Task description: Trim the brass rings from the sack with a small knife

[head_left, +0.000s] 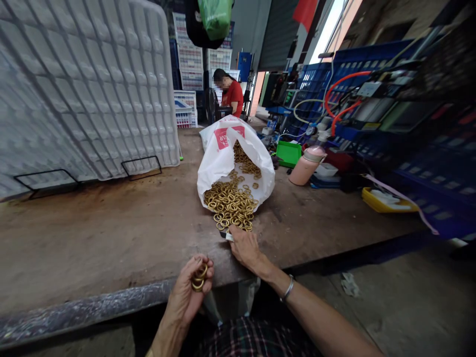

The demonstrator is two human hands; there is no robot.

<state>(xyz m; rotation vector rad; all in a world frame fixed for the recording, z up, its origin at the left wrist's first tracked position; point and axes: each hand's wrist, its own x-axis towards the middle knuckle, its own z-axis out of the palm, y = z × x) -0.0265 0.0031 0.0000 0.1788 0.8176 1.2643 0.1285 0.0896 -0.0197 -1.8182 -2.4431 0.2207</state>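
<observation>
A white plastic bag (223, 153) lies open on the worn brown table (111, 233), spilling a heap of brass rings (230, 203) toward me. My left hand (188, 292) is at the table's near edge, its fingers curled round a small stack of brass rings (199, 278). My right hand (243, 245) rests at the near end of the heap, fingers closed on a small dark and white tool (226, 236) that points left. A metal bracelet (287, 289) sits on my right wrist.
A big white plastic grid panel (85, 84) leans at the left back. A pink bottle (307, 166), a green tray (288, 152) and a yellow tray (386, 201) stand right of the bag. A person in red (231, 94) works beyond the table. Blue crates and hoses fill the right.
</observation>
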